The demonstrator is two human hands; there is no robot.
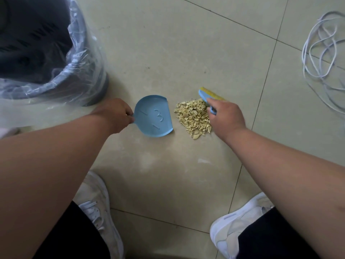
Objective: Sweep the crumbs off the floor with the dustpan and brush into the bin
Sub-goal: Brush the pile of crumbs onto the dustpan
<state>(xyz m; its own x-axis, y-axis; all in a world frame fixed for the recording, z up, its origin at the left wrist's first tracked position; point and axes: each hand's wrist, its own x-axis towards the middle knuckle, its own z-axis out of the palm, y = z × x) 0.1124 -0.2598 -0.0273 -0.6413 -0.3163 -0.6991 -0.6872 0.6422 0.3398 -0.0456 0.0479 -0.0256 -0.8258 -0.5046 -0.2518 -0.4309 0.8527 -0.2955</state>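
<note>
A pile of pale yellow crumbs (193,118) lies on the tiled floor. Just left of it rests a small blue dustpan (153,116), its open edge turned toward the pile, and my left hand (115,114) grips its handle. My right hand (226,116) holds a blue brush with yellow bristles (205,94) at the pile's far right edge, bristles on the floor. The dark bin (37,53), lined with a clear plastic bag, stands at the upper left, close to the dustpan.
A loose coil of white cable (323,58) lies on the floor at the far right. My two white shoes (95,206) (240,221) stand at the bottom, either side of a bare stretch of floor tiles.
</note>
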